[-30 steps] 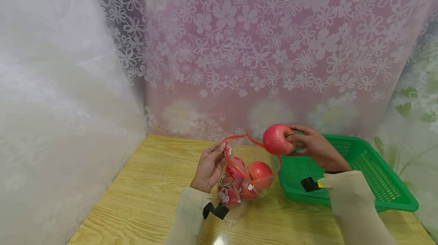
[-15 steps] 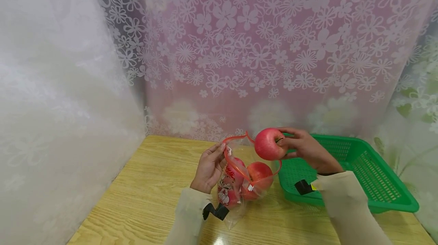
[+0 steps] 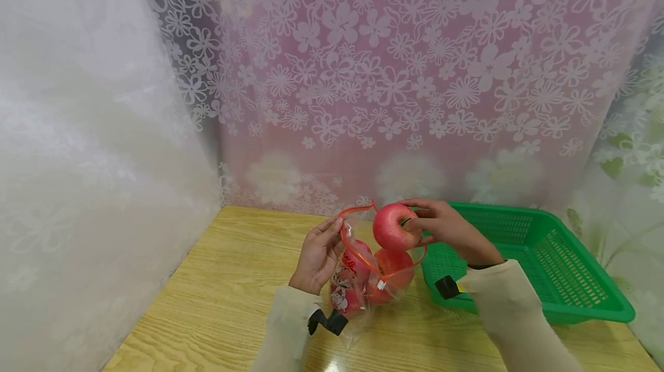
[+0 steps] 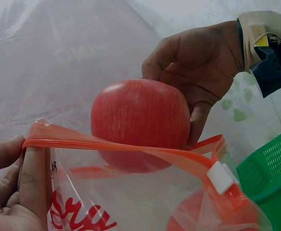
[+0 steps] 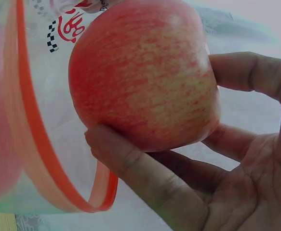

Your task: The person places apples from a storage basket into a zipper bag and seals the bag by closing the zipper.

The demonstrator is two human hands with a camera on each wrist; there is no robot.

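Observation:
My right hand [image 3: 448,232] grips a red apple [image 3: 392,226] by its stem side, with fingers spread around it. The apple is at the mouth of a clear zip bag [image 4: 130,192]; in the left wrist view its lower part shows behind the bag's orange zip edge [image 4: 106,145]. Pinched between the thumb and fingers of my left hand [image 3: 315,254] is the left side of that edge, and the mouth gapes wide. Inside the bag lie several more apples [image 3: 398,271], partly covered by red print. A white zip slider [image 4: 221,177] sits on the near edge.
A green perforated plastic basket [image 3: 565,308] stands on the right of the wooden table [image 3: 207,303], behind and beside my right forearm. Patterned curtains [image 3: 384,72] hang close along the back and both sides.
My right hand has carried the apple left and down, from the bag's right rim to over its mouth. The left hand and the bag have stayed in place.

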